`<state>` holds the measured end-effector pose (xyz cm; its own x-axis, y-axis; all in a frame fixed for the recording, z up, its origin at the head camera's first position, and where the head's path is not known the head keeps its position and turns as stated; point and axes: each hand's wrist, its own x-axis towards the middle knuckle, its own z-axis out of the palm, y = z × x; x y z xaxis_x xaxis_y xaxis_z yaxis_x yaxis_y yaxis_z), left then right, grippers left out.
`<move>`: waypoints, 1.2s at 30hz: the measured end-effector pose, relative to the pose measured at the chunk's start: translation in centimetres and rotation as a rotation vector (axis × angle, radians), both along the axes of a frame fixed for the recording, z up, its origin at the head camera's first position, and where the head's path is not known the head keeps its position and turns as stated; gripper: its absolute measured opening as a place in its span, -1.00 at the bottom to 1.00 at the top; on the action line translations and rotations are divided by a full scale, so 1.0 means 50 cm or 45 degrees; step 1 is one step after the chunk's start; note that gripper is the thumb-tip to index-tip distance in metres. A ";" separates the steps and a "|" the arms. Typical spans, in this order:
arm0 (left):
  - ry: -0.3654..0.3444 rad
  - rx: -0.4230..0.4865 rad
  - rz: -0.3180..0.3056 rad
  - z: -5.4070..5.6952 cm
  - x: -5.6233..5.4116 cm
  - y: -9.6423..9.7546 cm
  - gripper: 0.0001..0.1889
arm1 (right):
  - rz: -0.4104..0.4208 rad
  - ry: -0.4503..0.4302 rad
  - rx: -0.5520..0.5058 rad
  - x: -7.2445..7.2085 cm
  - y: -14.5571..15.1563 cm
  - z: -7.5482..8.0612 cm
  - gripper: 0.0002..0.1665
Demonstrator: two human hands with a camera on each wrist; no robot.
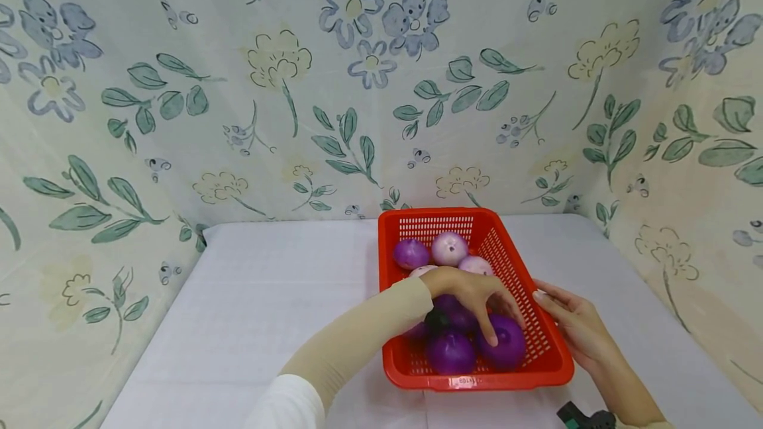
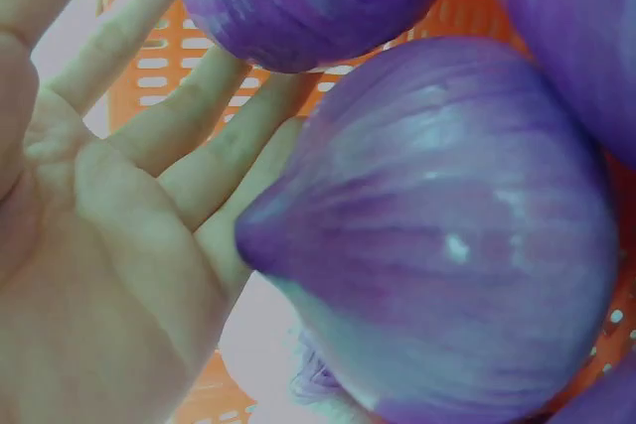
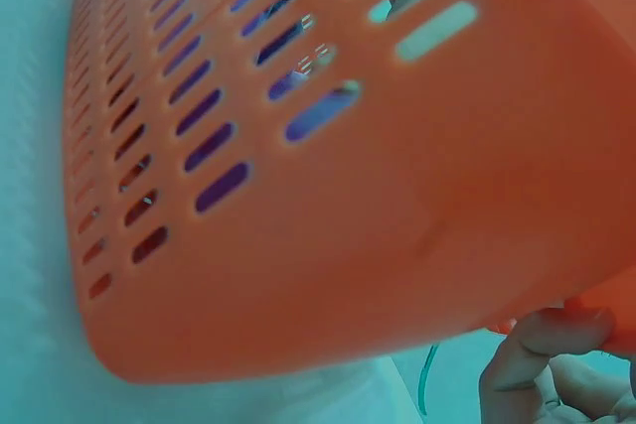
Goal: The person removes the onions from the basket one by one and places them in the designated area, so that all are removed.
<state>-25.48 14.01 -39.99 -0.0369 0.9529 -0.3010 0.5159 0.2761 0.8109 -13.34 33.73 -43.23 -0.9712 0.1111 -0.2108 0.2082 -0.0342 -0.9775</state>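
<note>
At the head view's lower right, a purple onion (image 1: 505,351) is being partly hidden by the left hand (image 1: 477,290), while lettering (image 1: 467,381) on the basket (image 1: 539,377) is being blurred. Two onions (image 2: 308,7) are being cut by the left-wrist view's top edge, the right hand (image 3: 576,379) by the right-wrist view's lower edge.

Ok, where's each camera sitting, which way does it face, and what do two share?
Head: on the head, facing forward-down at the red plastic basket; left hand and right hand show.
Left wrist: on that wrist, facing purple onions inside the basket; palm and fingers show.
Right wrist: on that wrist, facing the basket's slotted outer side; fingers show.
Head and left wrist share onions.
</note>
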 end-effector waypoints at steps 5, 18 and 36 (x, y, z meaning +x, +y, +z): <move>0.094 0.028 0.060 0.009 -0.008 -0.007 -0.43 | 0.006 0.005 -0.020 0.000 0.003 -0.002 -0.41; -0.040 0.208 0.132 0.031 -0.031 -0.048 -0.43 | 0.013 -0.005 -0.064 -0.003 0.005 -0.002 -0.57; -0.052 0.366 0.291 0.080 -0.046 -0.145 -0.45 | 0.008 -0.105 -0.015 -0.007 0.000 0.002 -0.02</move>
<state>-27.77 6.77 -35.99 -0.2525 0.9672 -0.0281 0.4328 0.1388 0.8907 -13.70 33.72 -43.11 -0.9512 0.1020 -0.2912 0.2881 -0.0442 -0.9566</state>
